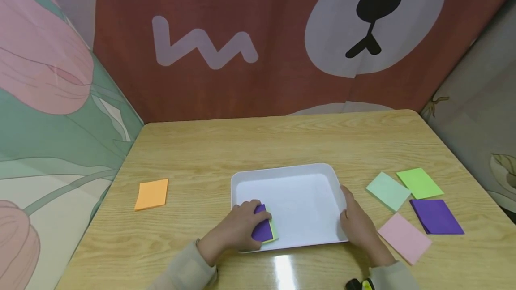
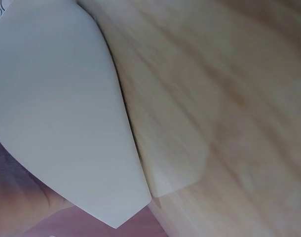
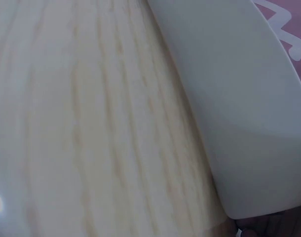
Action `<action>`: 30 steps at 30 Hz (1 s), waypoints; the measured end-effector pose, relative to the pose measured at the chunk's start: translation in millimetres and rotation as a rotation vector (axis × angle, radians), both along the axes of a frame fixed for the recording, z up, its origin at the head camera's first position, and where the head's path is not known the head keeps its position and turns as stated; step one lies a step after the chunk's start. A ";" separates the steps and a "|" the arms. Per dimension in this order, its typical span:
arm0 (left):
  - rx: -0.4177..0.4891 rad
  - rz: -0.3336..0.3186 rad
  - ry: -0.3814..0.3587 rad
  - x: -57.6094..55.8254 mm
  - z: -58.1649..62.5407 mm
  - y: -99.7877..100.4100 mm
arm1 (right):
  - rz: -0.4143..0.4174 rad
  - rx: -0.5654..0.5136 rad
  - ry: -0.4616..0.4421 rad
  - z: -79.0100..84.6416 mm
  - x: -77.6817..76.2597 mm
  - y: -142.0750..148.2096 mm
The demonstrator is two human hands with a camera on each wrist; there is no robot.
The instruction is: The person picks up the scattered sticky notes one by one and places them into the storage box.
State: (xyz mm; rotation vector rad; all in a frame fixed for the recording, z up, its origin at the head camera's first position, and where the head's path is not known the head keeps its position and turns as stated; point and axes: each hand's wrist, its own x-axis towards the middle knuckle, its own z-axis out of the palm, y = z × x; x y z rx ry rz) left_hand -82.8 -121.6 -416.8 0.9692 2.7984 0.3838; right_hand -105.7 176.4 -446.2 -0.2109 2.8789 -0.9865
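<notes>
My left hand [image 1: 242,223] grips a small stack of sticky note pads [image 1: 263,227] in the front left corner of a white tray [image 1: 298,205]. Purple lies on top of the stack, with yellow and pale green edges under it. At the tray's right side, my right hand [image 1: 359,225] holds the wall near the front corner. In the left wrist view, the tray's outer wall [image 2: 61,98] hides most of the left hand [image 2: 17,202]. The tray's wall [image 3: 239,108] fills the right part of the right wrist view, where hardly any of the right hand shows.
Right of the tray lie a mint pad [image 1: 389,191], a lime green pad [image 1: 420,183], a purple pad [image 1: 437,217] and a pink pad [image 1: 405,238]. An orange pad [image 1: 151,194] lies on the left of the wooden table [image 1: 193,147]. A curtain [image 1: 242,88] hangs behind.
</notes>
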 end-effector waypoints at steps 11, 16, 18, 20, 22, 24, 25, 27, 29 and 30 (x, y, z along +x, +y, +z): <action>-0.055 -0.001 -0.043 0.1 5.0 -1.2 | -0.006 -0.002 -0.015 2.2 0.2 -1.4; -0.037 0.013 -0.093 0.4 9.7 -3.6 | -0.005 -0.002 -0.028 1.9 -0.1 -1.7; -0.024 0.013 -0.096 0.2 9.7 -5.0 | -0.004 0.000 -0.030 1.6 -0.1 -1.5; -0.015 0.011 -0.089 -0.3 9.2 -6.4 | -0.004 0.003 -0.028 1.8 0.0 -1.4; -0.012 0.010 -0.077 -1.3 7.8 -7.7 | -0.003 0.004 -0.027 2.1 -0.3 -1.2; -0.007 0.015 -0.072 -2.3 7.2 -9.1 | -0.003 0.005 -0.031 2.2 -0.8 -1.1; -0.001 0.015 -0.064 -2.7 7.0 -9.9 | -0.003 0.006 -0.035 2.4 -0.9 -1.1; 0.020 0.021 -0.057 -3.6 6.8 -11.5 | -0.005 0.006 -0.046 2.2 -1.6 -0.9; 0.044 0.029 -0.044 -4.1 7.6 -13.3 | -0.007 0.006 -0.055 2.1 -1.8 -0.9; 0.053 0.033 -0.034 -4.4 7.9 -14.4 | -0.008 0.006 -0.059 2.1 -1.9 -0.9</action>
